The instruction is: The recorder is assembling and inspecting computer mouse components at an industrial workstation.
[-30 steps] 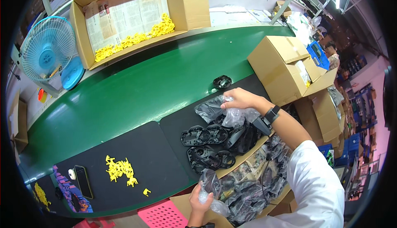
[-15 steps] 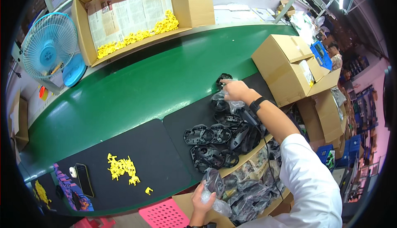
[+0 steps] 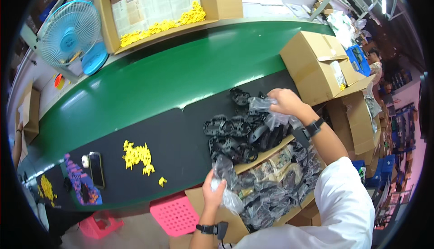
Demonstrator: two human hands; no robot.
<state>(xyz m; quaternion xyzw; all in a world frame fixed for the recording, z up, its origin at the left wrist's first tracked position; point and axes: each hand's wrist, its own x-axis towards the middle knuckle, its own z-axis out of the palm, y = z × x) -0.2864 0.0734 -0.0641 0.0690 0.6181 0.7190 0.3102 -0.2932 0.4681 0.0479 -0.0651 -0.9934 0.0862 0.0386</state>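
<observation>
My left hand (image 3: 214, 192) is closed around a clear plastic bag (image 3: 224, 171) with something dark inside, over the near edge of the mat. Crumpled clear plastic bags (image 3: 271, 118) hang from my closed right hand (image 3: 287, 102), above a cluster of parts. Black molded plastic parts (image 3: 226, 126) lie together on the black mat (image 3: 187, 145); a further black part (image 3: 238, 96) sits at the far end of the group. Below them an open carton (image 3: 246, 171) holds several dark parts in plastic bags (image 3: 280, 194). Both wrists wear dark straps.
Small yellow pieces (image 3: 138, 157) lie in a pile on the mat, left of the black parts, beside a phone (image 3: 95, 170). A cardboard box (image 3: 312, 68) stands at the right. A blue fan (image 3: 68, 41) and a newspaper-lined carton (image 3: 153, 5) border the green table (image 3: 181, 68).
My right hand has drawn back from the far black part, lifting the crumpled bags to the right. My left hand still holds its bag. The whole view has shifted slightly.
</observation>
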